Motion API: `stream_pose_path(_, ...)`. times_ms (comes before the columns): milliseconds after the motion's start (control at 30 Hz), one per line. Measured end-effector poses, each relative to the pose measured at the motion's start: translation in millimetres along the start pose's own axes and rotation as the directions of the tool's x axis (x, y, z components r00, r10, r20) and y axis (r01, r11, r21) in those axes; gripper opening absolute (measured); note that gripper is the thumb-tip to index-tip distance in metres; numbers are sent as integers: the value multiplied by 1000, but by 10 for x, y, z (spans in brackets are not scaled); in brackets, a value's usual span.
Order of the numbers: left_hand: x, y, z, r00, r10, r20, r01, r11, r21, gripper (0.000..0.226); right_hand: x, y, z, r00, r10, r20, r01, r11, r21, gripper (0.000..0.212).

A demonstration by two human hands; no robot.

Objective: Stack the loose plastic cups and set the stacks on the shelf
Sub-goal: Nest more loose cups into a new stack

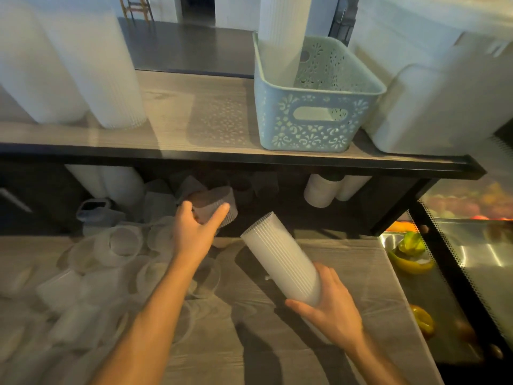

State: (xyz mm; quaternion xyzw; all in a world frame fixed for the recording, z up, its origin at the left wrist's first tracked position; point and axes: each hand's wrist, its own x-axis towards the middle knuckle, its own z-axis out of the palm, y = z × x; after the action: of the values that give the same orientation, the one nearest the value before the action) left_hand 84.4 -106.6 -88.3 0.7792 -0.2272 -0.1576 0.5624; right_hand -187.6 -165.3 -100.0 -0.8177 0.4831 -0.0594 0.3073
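Observation:
My right hand [329, 307] grips the lower end of a long stack of clear ribbed plastic cups [280, 254], tilted with its open end pointing up and left. My left hand [194, 232] reaches under the shelf and holds a short stack of cups [215, 202] that looks dark in the shadow. Several loose clear cups [122, 245] lie scattered on the wooden counter at the left. The shelf [194, 126] above carries tall cup stacks [111, 79] at its left end.
A pale blue perforated basket [319, 118] with a cup stack inside stands on the shelf, beside white containers [433, 101] at the right. More cup stacks [322, 190] lie under the shelf. To the right, a metal display case holds peppers [410, 243].

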Motion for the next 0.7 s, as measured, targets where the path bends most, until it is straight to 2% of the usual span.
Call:
stream_pose_path(100,-232,5,-116,996,-59,74,81,932,-354,54,-65,-24,5,1000,-19,21,19,1000,-24,91)
stream_pose_path(200,-413,-7,-181,981,-137,141,190,839,-510,69,-159,-42,1,998,-50,30,51,998,-43,90)
stream_pose_path(367,-718,15,-218,969,-148,197,223,865,-448,74,-302,-42,2,993,-105,58,105,994,-10,98)
stream_pose_path(500,-837,87,-266,959,-150,238,228,911,-344,75,-364,-36,4,989,-129,65,127,991,40,91)
stream_pose_path(600,-865,117,-297,958,-151,243,229,914,-335,75,-392,-29,1,988,-139,69,136,990,37,85)
stream_pose_path(700,-883,179,-312,957,-138,255,220,919,-327,75,-395,-10,0,988,-144,63,143,990,18,90)
